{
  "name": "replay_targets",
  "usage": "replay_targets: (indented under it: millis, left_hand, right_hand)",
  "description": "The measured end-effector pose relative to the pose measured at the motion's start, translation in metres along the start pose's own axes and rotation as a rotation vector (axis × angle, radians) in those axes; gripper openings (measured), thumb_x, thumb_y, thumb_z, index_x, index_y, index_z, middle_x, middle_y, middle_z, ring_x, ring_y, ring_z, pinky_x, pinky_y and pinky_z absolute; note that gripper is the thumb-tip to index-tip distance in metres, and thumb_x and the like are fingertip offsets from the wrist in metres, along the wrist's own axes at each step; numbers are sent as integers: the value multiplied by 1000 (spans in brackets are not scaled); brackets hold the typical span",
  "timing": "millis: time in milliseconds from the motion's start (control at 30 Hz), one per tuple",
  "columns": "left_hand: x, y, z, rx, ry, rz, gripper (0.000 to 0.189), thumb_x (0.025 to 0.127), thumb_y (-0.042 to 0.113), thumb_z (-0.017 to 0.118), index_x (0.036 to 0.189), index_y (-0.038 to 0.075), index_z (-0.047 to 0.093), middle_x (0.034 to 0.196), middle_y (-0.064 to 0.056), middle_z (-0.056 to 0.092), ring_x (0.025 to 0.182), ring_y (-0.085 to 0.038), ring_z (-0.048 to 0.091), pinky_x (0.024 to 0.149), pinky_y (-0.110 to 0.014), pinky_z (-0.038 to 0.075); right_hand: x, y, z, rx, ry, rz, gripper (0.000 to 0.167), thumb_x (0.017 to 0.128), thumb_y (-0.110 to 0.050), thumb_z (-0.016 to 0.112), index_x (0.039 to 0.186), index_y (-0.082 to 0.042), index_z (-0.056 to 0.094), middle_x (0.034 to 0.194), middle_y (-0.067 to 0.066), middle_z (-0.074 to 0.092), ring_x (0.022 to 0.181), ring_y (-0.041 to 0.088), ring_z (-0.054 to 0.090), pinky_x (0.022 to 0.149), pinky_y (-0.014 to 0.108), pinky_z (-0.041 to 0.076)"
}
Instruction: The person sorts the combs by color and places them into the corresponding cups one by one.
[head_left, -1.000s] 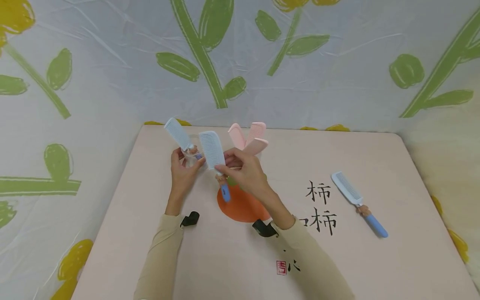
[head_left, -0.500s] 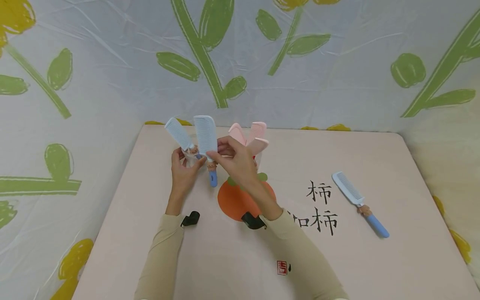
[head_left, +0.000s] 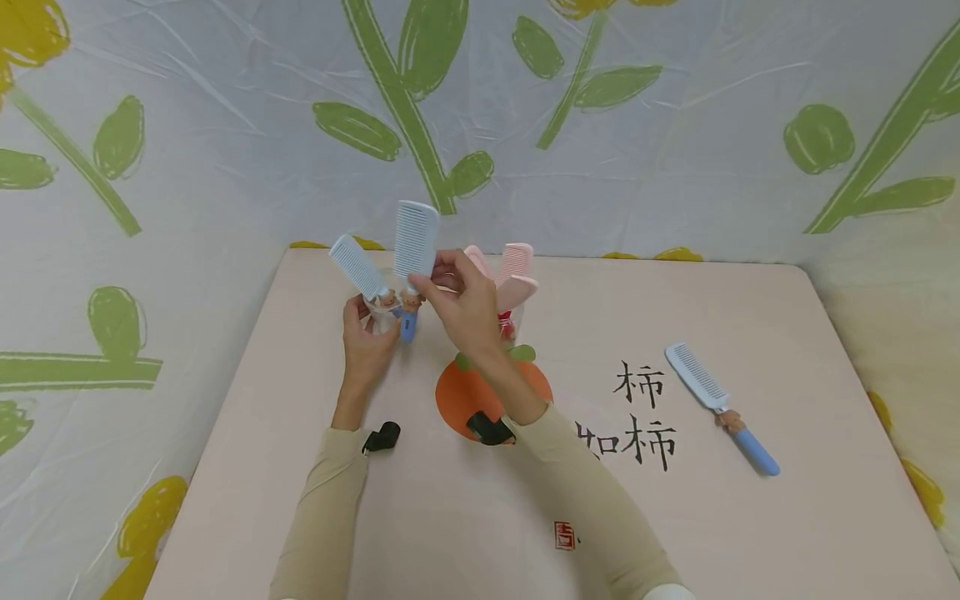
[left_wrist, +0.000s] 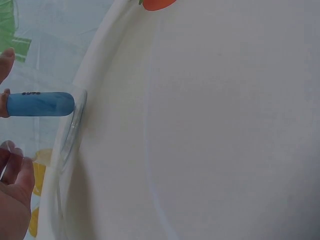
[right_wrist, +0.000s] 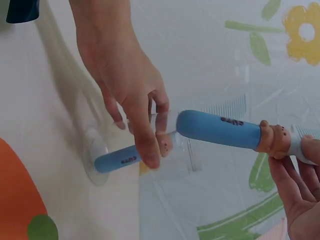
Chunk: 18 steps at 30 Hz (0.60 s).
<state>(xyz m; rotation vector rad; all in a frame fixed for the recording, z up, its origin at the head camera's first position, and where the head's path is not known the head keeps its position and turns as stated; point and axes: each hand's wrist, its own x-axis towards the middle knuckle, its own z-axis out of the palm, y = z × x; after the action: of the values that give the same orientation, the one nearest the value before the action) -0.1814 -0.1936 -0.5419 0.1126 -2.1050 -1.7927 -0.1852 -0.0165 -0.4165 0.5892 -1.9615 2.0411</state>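
Observation:
My left hand (head_left: 363, 358) grips a clear cup (left_wrist: 76, 131) that stands near the far left of the table. In the cup leans a light blue comb (head_left: 357, 268) with a brown bear figure at its neck, its blue handle end down near the cup's base. My right hand (head_left: 467, 312) pinches a second blue comb (head_left: 416, 239) at the neck, teeth part up. Its blue handle (right_wrist: 225, 130) points down and overlaps the cup's right side in the head view. In the right wrist view that handle end is close to the cup's mouth.
Several pink combs (head_left: 517, 260) stand in a holder just beyond my right hand, a red detail (head_left: 506, 325) low on them. Another blue comb (head_left: 697, 377) lies on the right of the table. The tablecloth (head_left: 750, 333) carries a printed orange persimmon (head_left: 457, 400) and black characters.
My right hand has moved up and left with its blue comb, from above the orange print to the cup's right side. The left hand and cup have stayed put.

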Motion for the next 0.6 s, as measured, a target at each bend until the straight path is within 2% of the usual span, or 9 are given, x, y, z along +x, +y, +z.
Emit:
replay_targets:
  millis: [167, 300, 467, 600]
  left_hand:
    - [1, -2, 0, -3, 4, -16, 73, 84, 10, 85, 142, 0, 41, 135, -15, 44, 125, -22, 42, 116, -43, 35]
    - [1, -3, 0, -15, 3, -26, 79, 81, 11, 88, 143, 2, 40, 136, -13, 44, 123, -22, 41, 117, -43, 34]
    - [0, -1, 1, -6, 7, -29, 80, 82, 8, 87, 145, -1, 38, 137, -18, 42, 124, -26, 39, 118, -49, 32]
    - [-3, 16, 1, -14, -2, -32, 78, 83, 6, 85, 143, -5, 37, 135, -20, 42, 122, -27, 39, 117, -50, 32]
  right_hand:
    - [6, 2, 7, 18, 57, -106, 27, 90, -1, 78, 111, 9, 63, 102, 22, 68, 94, 32, 74, 83, 33, 60]
    - [12, 3, 13, 39, 104, -171, 28, 90, -1, 77, 111, 10, 63, 101, 23, 68, 95, 33, 75, 83, 34, 61]
    - [17, 8, 25, 59, 100, -156, 28, 91, 0, 76, 114, 8, 62, 104, 24, 70, 99, 34, 74, 86, 33, 60]
    - [20, 12, 34, 53, 81, -124, 28, 91, 4, 74, 116, 10, 61, 105, 26, 69, 101, 36, 73, 89, 32, 59]
